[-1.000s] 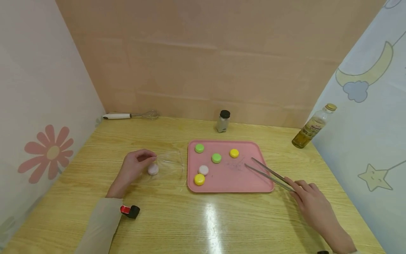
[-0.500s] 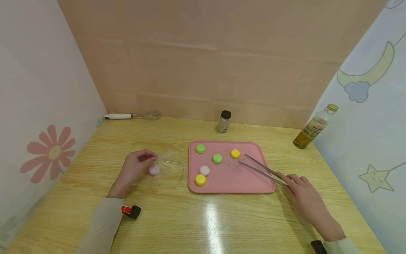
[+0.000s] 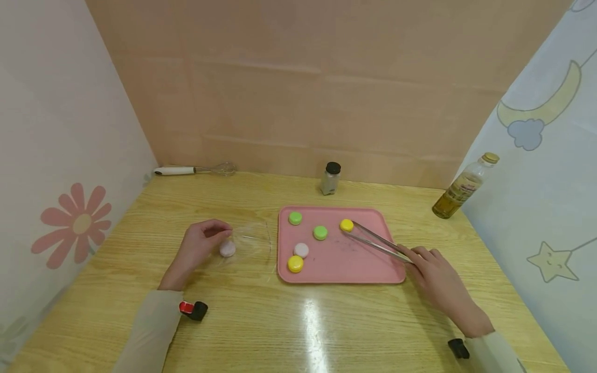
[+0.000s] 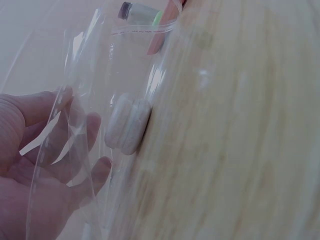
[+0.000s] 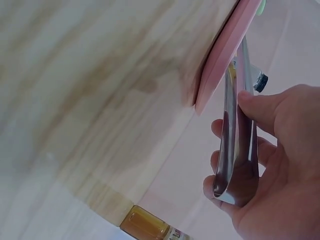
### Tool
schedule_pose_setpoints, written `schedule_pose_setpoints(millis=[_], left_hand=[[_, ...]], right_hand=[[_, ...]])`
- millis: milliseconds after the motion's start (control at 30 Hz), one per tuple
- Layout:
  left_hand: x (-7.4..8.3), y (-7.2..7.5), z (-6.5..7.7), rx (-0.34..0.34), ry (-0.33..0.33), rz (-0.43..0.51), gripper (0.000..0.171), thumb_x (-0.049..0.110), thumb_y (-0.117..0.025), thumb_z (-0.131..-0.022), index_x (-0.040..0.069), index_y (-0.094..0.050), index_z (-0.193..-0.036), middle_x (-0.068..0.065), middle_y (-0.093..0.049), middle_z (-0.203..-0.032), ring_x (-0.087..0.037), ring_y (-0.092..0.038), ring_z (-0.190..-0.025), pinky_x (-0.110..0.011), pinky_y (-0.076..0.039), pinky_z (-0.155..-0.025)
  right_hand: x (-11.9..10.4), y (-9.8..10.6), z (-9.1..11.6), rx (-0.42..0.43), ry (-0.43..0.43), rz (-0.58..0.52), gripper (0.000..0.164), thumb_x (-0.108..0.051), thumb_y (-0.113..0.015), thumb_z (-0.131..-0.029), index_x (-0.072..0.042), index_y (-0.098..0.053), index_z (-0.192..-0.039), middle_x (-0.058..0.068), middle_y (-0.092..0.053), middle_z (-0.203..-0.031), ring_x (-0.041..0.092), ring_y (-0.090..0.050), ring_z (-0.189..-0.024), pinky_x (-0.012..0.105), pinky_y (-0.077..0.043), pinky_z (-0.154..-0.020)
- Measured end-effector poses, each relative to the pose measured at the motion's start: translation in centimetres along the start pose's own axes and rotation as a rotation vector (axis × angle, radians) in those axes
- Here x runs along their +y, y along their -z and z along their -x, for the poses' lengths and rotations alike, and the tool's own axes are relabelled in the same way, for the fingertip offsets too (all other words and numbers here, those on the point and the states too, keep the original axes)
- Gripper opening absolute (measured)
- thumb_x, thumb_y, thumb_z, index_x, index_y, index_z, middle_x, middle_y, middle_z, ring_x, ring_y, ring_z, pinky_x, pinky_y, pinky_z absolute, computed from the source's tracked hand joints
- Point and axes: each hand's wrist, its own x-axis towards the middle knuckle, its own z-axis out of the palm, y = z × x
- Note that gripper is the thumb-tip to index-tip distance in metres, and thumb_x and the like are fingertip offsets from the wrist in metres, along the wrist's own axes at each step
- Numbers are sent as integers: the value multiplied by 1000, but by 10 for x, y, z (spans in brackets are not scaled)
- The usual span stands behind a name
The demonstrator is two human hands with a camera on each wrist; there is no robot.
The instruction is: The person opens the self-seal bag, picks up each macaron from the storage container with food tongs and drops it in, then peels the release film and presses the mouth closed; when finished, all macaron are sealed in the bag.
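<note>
Presently, tongs (image 3: 387,251), tips beside a yellow macaron (image 3: 346,225), are gripped by the right hand (image 3: 438,280), and a clear bag (image 3: 254,242) around a pale macaron (image 3: 227,249) is pinched by the left hand (image 3: 199,246).

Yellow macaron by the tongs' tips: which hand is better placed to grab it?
Right, likely: the right hand holds metal tongs with both tips near that yellow macaron; the left hand holds the clear bag.

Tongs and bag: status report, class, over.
Right hand holds tongs, tips at far yellow macaron on tray. Left hand holds bag, pale macaron inside. No visible obstruction.
</note>
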Motion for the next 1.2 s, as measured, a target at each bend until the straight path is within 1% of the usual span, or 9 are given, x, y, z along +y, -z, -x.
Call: schedule_pose_setpoints(millis=[133, 267, 600, 867, 1033, 1200], left_hand=[[0, 0, -1, -4, 3, -3, 25, 19, -72, -97, -1, -73, -111, -13, -71, -106, -19, -65, -95, -22, -51, -77], [1, 1, -1, -5, 12, -5, 25, 20, -72, -97, -2, -72, -111, -12, -71, -106, -19, -65, -95, -22, -51, -77], [0, 1, 0, -8, 15, -17, 23, 19, -70, -98, 0, -73, -111, -12, -72, -108, -23, -65, -102, -21, -51, -82], [1, 1, 1, -1, 32, -19, 25, 22, -72, -97, 1, -73, -110, -12, -71, -107, -20, -65, -97, -22, -51, -80], [0, 1, 1, -3, 17, -29, 24, 21, -71, -98, 1, -73, -110, -12, -72, -107, -21, -65, -100, -20, -50, -82], [-1, 1, 1, -8, 6, -32, 25, 20, -70, -98, -1, -72, -111, -12, -71, -107, -24, -66, -102, -20, -50, -83]], right_hand=[[-2, -1, -4, -13, -8, -15, 50, -3, -76, -87, -7, -63, -135, 7, -65, -103, 30, -55, -84, 48, -47, -73], [-4, -1, -7, 4, -4, -24, 51, -1, -76, -86, -6, -63, -134, 7, -64, -102, 30, -55, -85, 47, -47, -74], [-1, -6, -8, 3, 6, 10, 51, 2, -76, -85, -5, -64, -134, 8, -66, -103, 29, -55, -83, 46, -48, -70], [-1, -6, -8, 6, -9, -3, 50, 1, -77, -84, -6, -64, -132, 6, -65, -102, 25, -51, -81, 42, -45, -67], [-3, -5, -7, 13, -7, -4, 50, 2, -76, -84, -6, -65, -132, 5, -65, -100, 24, -51, -80, 41, -45, -66], [-3, -4, -6, 30, 14, 1, 50, 4, -76, -83, -4, -65, -131, 5, -65, -97, 26, -53, -78, 43, -47, -66]])
